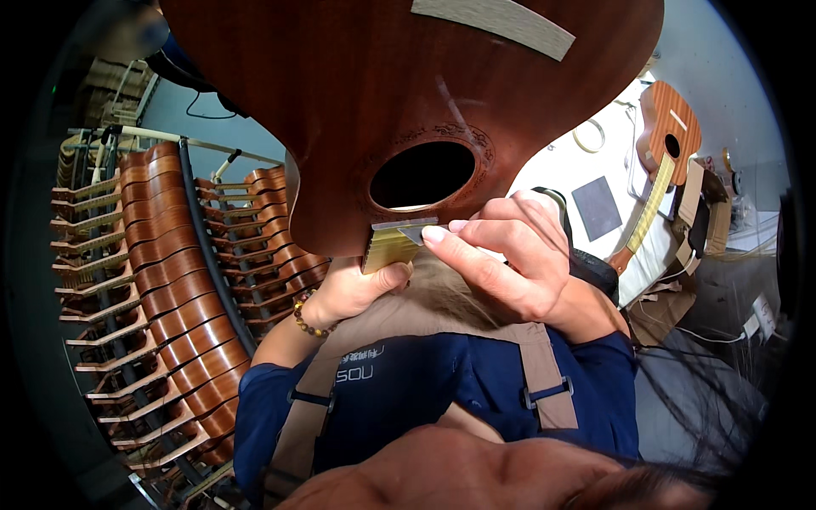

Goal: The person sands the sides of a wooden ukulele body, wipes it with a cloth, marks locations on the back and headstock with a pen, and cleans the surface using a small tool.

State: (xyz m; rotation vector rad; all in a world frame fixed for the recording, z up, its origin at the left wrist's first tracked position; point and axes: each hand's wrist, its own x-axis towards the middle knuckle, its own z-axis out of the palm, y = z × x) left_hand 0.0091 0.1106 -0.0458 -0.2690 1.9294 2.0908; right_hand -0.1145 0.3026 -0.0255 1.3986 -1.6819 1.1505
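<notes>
A reddish-brown guitar body (340,93) fills the upper middle, its sound hole (422,175) ringed by dark ornament. A pale strip (501,24) lies across the top at its far end. Toward me runs the neck's yellowish fretboard (387,248). My left hand (361,289) is wrapped round the neck, thumb along its side. Between the fingers of my right hand (518,255) is a small grey pointed blade (414,234), which touches the fretboard's end beside the sound hole. Part of the blade is hidden by the fingertips.
On the left, racks hold several glossy brown guitar bodies (174,263) with necks sticking out. At right, a white table (552,166) bears a second small guitar (665,127), a dark grey square sheet (597,208) and a tape roll (588,135). Cardboard pieces (690,200) stand by the wall.
</notes>
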